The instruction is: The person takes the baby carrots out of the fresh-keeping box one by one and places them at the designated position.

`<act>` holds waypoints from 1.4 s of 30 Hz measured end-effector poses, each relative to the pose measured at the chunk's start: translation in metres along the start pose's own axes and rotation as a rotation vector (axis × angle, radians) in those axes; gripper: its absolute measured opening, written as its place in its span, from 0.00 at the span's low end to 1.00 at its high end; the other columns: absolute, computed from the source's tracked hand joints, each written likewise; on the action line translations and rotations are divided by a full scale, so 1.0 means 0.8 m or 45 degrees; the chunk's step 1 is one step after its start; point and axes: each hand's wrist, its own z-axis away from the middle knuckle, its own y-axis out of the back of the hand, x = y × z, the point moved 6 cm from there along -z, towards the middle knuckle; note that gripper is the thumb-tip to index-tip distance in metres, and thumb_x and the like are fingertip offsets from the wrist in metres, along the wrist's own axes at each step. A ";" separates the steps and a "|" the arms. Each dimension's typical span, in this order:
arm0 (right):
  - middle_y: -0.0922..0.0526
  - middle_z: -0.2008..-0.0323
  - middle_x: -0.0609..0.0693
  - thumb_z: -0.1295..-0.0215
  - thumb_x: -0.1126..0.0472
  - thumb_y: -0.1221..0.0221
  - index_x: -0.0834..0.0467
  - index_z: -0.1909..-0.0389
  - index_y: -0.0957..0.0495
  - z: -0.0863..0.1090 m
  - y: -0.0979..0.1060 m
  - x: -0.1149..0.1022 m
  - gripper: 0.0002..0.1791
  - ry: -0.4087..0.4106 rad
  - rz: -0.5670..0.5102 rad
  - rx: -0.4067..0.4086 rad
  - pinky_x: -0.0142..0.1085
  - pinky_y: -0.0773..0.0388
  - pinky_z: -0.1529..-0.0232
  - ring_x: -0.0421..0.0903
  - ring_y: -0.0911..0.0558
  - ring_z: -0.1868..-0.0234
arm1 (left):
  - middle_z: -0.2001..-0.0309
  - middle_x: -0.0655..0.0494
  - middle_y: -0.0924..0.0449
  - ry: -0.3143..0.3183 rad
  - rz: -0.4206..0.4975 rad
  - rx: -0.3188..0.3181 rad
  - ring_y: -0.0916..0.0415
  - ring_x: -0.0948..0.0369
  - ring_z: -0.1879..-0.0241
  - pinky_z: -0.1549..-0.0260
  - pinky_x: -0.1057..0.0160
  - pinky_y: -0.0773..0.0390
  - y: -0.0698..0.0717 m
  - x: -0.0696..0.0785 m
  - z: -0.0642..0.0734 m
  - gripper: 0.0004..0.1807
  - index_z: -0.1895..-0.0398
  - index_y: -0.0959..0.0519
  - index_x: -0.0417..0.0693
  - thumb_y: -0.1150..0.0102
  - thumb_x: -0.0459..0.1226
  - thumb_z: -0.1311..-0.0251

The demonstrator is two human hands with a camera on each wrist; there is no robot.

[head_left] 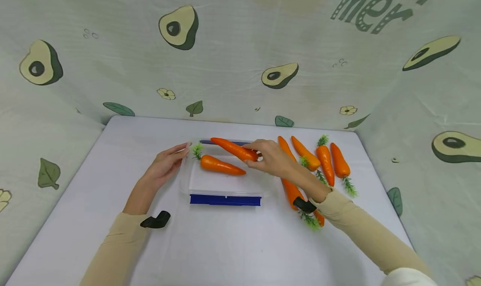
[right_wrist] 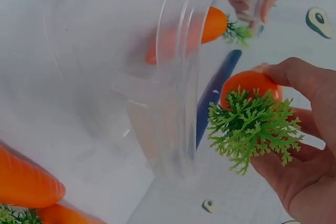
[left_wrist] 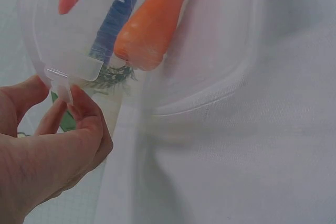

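Note:
A clear plastic container (head_left: 225, 186) with blue clasps stands at the middle of the table. One orange carrot (head_left: 221, 165) with a green leafy top lies inside it, visible through the wall in the left wrist view. My right hand (head_left: 271, 157) grips a second carrot (head_left: 234, 149) by its thick end, above the container with the tip pointing left. The green top (right_wrist: 254, 124) of that held carrot shows in the right wrist view. On the container's left side, my left hand (head_left: 167, 165) pinches a small clear tab (left_wrist: 62, 85) at the rim between thumb and fingers.
Several more carrots (head_left: 340, 160) with green tops lie on the right of the white table (head_left: 210, 244), some partly under my right forearm. A blue clasp (head_left: 225, 200) lies along the container's near side. A cloth printed with avocados (head_left: 178, 27) hangs behind the table.

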 end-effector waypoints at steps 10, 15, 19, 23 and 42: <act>0.13 0.50 0.57 0.35 0.62 0.29 0.66 0.39 0.20 0.025 0.025 0.009 0.25 -0.130 -0.151 0.079 0.44 0.14 0.54 0.51 0.15 0.52 | 0.30 0.58 0.38 -0.003 -0.008 0.006 0.32 0.71 0.47 0.47 0.77 0.28 0.002 -0.002 0.002 0.35 0.20 0.41 0.41 0.41 0.37 0.26; 0.14 0.50 0.58 0.34 0.61 0.30 0.67 0.40 0.20 0.043 0.033 0.019 0.25 -0.170 -0.213 0.131 0.46 0.14 0.53 0.52 0.15 0.52 | 0.34 0.61 0.35 0.000 -0.003 0.010 0.32 0.71 0.47 0.48 0.77 0.28 0.004 -0.002 0.002 0.35 0.20 0.41 0.41 0.41 0.37 0.26; 0.14 0.50 0.59 0.34 0.61 0.30 0.67 0.39 0.20 0.062 0.040 0.029 0.25 -0.217 -0.219 0.188 0.50 0.15 0.51 0.54 0.15 0.51 | 0.38 0.63 0.33 0.005 -0.003 0.013 0.33 0.71 0.47 0.49 0.78 0.28 0.004 -0.001 0.003 0.35 0.20 0.41 0.42 0.41 0.37 0.26; 0.14 0.51 0.61 0.36 0.61 0.29 0.68 0.40 0.20 0.080 0.047 0.039 0.25 -0.257 -0.184 0.275 0.51 0.15 0.53 0.55 0.14 0.52 | 0.39 0.63 0.32 0.011 -0.005 0.015 0.33 0.70 0.48 0.49 0.77 0.28 0.004 0.000 0.003 0.36 0.20 0.40 0.42 0.40 0.38 0.26; 0.14 0.54 0.61 0.38 0.63 0.27 0.67 0.42 0.18 0.174 0.064 0.085 0.25 -0.465 -0.156 0.523 0.30 0.16 0.59 0.57 0.13 0.57 | 0.39 0.65 0.33 0.026 -0.030 0.009 0.35 0.69 0.48 0.49 0.78 0.29 0.001 0.001 0.003 0.37 0.20 0.40 0.44 0.37 0.40 0.28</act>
